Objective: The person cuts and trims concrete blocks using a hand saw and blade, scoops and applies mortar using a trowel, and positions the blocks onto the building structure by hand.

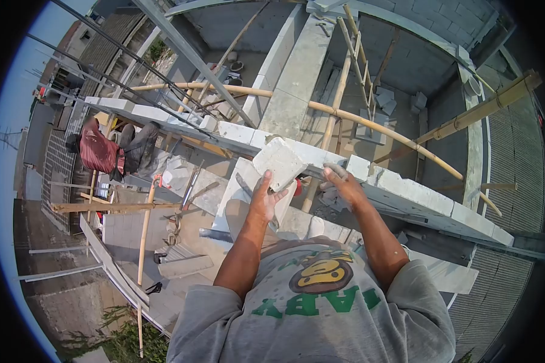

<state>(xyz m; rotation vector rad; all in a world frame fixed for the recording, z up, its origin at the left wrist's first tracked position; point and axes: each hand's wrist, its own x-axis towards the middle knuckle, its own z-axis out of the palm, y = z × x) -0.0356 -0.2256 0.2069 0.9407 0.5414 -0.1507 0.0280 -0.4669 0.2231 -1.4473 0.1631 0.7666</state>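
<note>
Half open, with its fingers spread, the left hand [266,198] is laid by the thumb at the lower edge of a pale block [278,162] at its one o'clock, though how firmly the block is held cannot be told; at three o'clock, the right hand [343,183] is loosely curled beside the block wall [406,192], with nothing seen in its grip. Toward eleven o'clock, a dark round tub [237,66] is seen on the floor [257,57], its contents too small to be made out.
</note>
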